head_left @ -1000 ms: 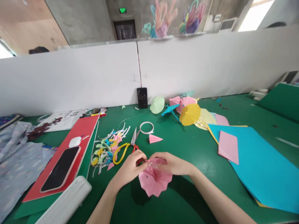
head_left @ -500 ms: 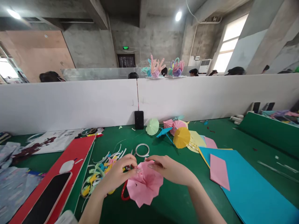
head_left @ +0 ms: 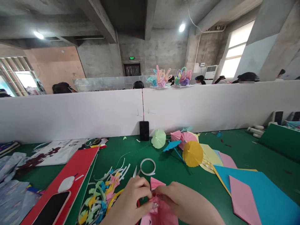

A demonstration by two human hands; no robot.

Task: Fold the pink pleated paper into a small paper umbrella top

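Note:
Pleated pink paper is pinched between both of my hands at the bottom of the view, its lower part cut off by the frame. My left hand has thumb and fingers closed on its left side. From the right, my right hand grips the same paper with bent fingers. A folded pink edge sticks up beyond the fingertips. Partly hidden behind my left hand lie scissors, blades pointing away. A roll of tape rests just beyond my hands.
Colourful paper scraps are heaped on the left, beside a red board carrying a phone. Small paper umbrellas stand at the back right. Blue sheets and pink paper lie right. A white partition closes the back.
The view has tipped up, so the table sits lower in it. The pink paper, spread like a flower before, is now gathered closer between my hands, with a folded edge pointing up.

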